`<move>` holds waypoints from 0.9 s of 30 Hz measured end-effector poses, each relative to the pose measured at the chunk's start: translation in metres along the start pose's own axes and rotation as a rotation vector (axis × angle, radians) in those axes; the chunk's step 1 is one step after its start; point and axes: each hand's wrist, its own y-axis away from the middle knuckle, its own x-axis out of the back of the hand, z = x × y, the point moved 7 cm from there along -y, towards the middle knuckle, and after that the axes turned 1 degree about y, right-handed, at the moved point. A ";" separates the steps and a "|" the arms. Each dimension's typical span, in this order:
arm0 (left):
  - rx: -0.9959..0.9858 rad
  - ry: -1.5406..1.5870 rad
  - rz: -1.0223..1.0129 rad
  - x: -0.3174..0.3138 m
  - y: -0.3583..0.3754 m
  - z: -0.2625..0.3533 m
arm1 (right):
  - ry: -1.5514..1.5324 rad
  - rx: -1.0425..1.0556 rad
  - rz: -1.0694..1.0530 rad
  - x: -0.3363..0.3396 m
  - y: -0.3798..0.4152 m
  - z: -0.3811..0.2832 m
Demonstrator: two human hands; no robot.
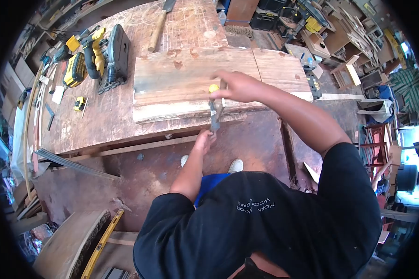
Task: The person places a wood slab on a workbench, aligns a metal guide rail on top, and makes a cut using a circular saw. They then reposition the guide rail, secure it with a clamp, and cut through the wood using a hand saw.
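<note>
At the near edge of a thick wooden slab [181, 76] stands what looks like a clamp [214, 122], with a dark metal bar and a yellow round end. A short pale handle-like piece shows beside the bar. My left hand [203, 142] is closed on the grey lower end of the clamp, just off the slab's edge. Above the slab my right hand [239, 87] is slightly blurred, its thumb and fingers apart around the yellow end. The slab lies flat on the workbench [107, 116], a dark line crossing it to the right.
Left on the bench are a yellow-black jigsaw-like power tool [95, 58], another dark tool [118, 51] and a tape measure [79, 103]. A wooden-handled tool [158, 32] lies behind the slab. A yellow level [102, 244] leans on boards at lower left. Timber offcuts [354, 32] fill the back right.
</note>
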 end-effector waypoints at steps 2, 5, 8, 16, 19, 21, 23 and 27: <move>0.012 -0.185 0.161 -0.004 0.036 0.021 | -0.222 -0.090 -0.060 -0.001 0.017 0.024; -0.306 -0.873 0.111 -0.033 0.100 0.081 | -0.627 -0.053 0.077 -0.010 0.055 0.048; -0.729 -0.799 0.170 -0.113 0.162 0.160 | -0.586 0.069 0.085 -0.026 0.079 0.032; -0.947 -0.743 -0.107 -0.221 0.106 0.212 | -0.290 0.168 0.413 -0.044 0.070 -0.004; -0.867 -0.805 -0.155 -0.213 0.085 0.216 | -0.264 0.211 0.554 -0.034 0.071 -0.011; -0.640 -0.839 -0.130 -0.207 0.074 0.216 | -0.164 0.243 0.581 -0.035 0.067 -0.017; -0.613 -0.910 -0.306 -0.218 0.075 0.222 | -0.152 0.241 0.566 -0.036 0.066 -0.017; -0.339 -0.951 -0.805 -0.241 0.070 0.228 | -0.165 0.193 0.572 -0.036 0.064 -0.018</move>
